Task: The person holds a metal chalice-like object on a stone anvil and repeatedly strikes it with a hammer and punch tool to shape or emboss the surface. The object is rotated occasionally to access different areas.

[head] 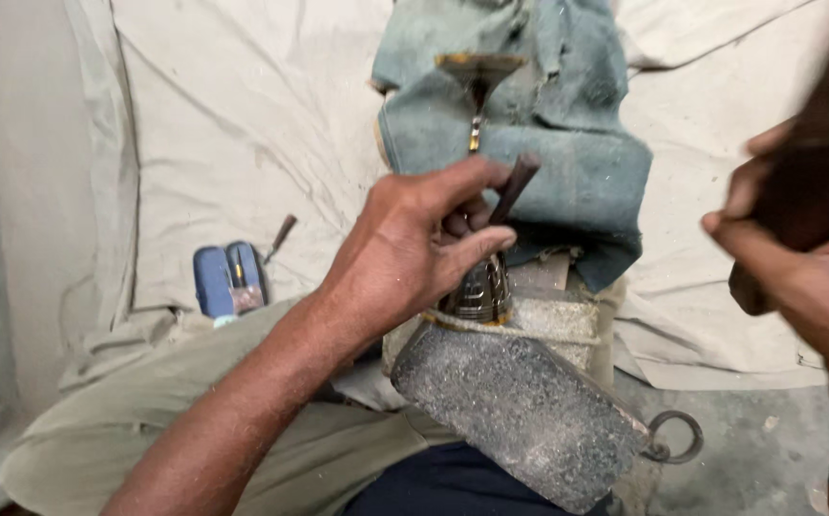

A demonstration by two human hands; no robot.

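I see L hand [424,244] at frame centre pinching a dark rod [515,186] against the brass vessel [479,287] to steady it, R hand [797,239] blurred at right edge, grip can't tell

Left hand [414,244] pins a dark punch [513,188] against a brass goblet [479,172].

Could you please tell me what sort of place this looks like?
Probably a floor-level metal craft workshop: the left hand holds a thin dark metal punch against a ridged brass goblet propped on a grey stone block, over dusty cloth sheets.
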